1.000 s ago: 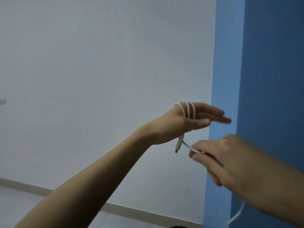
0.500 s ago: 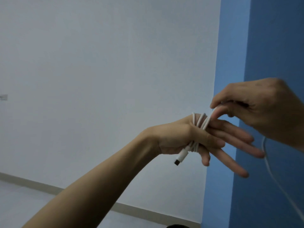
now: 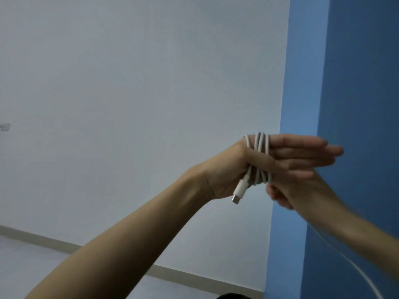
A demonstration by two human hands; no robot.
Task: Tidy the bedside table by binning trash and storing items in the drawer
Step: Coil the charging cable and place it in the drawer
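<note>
A white charging cable (image 3: 260,156) is wound in several loops around my left hand (image 3: 278,160), which is raised with its fingers straight and pointing right. The cable's plug end (image 3: 238,192) hangs below my left palm. My right hand (image 3: 287,193) sits just under the left fingers, blurred, pinching the cable's free part, which trails down to the lower right (image 3: 364,277). The bedside table, the drawer and the bin are out of view.
A pale grey wall (image 3: 129,104) fills the left and centre. A blue wall corner (image 3: 345,83) stands at the right. A strip of floor and skirting (image 3: 32,236) shows at the bottom left. A small wall plate (image 3: 4,126) is at the far left.
My right hand has swung from above my left fingers down to beneath them, carrying the cable around. Another loop now lies on my left hand, whose fingers have straightened.
</note>
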